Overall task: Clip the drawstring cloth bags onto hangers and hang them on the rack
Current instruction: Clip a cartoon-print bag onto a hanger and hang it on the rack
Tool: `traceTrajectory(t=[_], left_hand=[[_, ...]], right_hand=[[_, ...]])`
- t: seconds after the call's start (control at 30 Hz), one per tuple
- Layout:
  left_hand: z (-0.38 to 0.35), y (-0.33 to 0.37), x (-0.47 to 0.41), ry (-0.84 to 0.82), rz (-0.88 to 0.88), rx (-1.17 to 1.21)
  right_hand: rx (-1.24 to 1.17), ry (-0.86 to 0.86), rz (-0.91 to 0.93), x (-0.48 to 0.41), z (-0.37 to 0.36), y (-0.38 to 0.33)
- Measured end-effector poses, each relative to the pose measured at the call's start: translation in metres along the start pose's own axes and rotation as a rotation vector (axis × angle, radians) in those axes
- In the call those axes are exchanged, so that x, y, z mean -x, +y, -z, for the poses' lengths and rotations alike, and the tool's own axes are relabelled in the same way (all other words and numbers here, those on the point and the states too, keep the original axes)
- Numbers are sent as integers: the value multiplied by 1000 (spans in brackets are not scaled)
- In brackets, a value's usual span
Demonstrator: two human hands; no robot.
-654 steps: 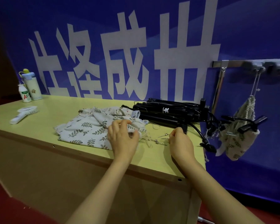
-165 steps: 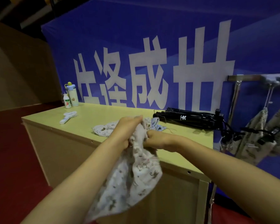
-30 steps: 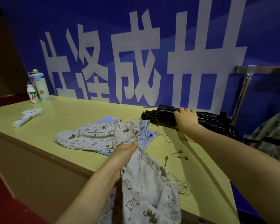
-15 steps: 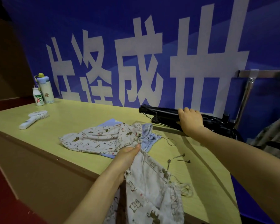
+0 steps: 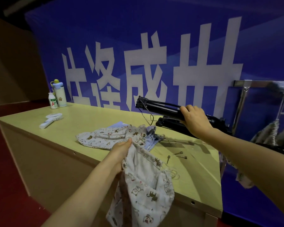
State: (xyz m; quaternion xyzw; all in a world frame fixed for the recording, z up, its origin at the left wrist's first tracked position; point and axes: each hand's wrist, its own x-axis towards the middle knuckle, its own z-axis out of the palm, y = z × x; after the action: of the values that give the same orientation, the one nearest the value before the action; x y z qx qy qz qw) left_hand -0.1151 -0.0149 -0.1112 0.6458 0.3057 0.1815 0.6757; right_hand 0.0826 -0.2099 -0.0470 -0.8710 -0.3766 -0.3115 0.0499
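My left hand (image 5: 121, 153) grips the top of a white animal-print drawstring bag (image 5: 144, 190), which hangs over the table's front edge. More cloth bags (image 5: 105, 138) lie in a heap on the table behind it. My right hand (image 5: 194, 120) grips a black clip hanger (image 5: 159, 107) and holds it lifted above the stack of black hangers (image 5: 174, 126); its wire hook dangles at the left end. The metal rack (image 5: 246, 83) stands at the right with clipped bags (image 5: 272, 133) hanging on it.
The yellow-green table (image 5: 82, 122) bears a bottle (image 5: 60, 94), a small drink bottle (image 5: 52, 101) and a white hand fan (image 5: 50, 120) at its far left. Small metal pieces (image 5: 179, 155) lie near the right end. A blue banner fills the wall behind.
My right hand has closed round one hanger and raised it off the stack. My left hand keeps holding the hanging bag.
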Motion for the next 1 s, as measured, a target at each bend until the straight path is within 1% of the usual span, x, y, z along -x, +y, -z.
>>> traceTrajectory(t=[0.07,0.17,0.33,0.43,0.6,0.83,1.0], left_hand=[[4,1,9,10,-16,-9],[12,1,17,2,-24,4],[24,5,21,53,-9,18],[27,1,11,43,0,12],[25,-1,2,36,-22,-23],[21,-15,-27,-22,2,35],[24,-20,-41,-54,6,52]], right_hand=[[8,-25,24,5,2,-6],[38,-11,73,9,3,-13],[15,80,98,4,11,-21],[-10,147,84,-5,19,-20],[-24,204,95,-21,22,-28],[40,203,109,-46,-2,-51],[-3,204,130,-57,-13,-46]])
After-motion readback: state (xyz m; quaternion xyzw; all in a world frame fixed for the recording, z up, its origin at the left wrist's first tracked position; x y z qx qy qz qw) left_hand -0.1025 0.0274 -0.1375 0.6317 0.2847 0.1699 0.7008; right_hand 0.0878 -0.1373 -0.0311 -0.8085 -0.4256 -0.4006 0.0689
